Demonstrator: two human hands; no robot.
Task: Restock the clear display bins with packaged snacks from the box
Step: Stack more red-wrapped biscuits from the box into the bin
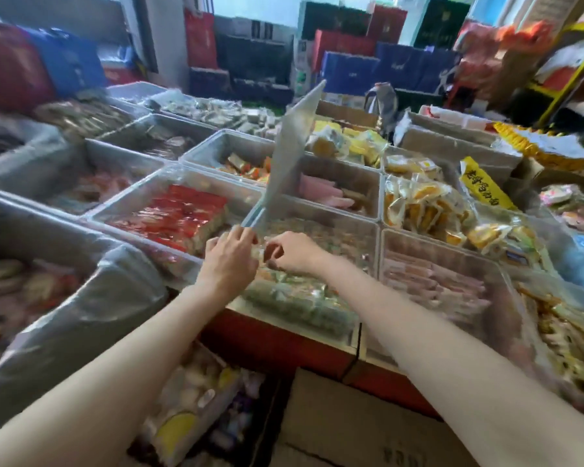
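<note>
Clear bin lid [285, 153] raised, left hand [228, 254] beneath

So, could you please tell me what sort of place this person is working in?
Probably a small snack or grocery shop: rows of clear display bins hold packaged snacks, gift bags stand stacked behind, and a cardboard box sits below the counter.

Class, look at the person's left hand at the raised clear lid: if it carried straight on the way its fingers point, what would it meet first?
Probably the raised clear lid itself: the left hand already has its fingertips at the lid's lower edge. Beyond that lies the bin of pink packets, though depth is hard to judge.
</note>
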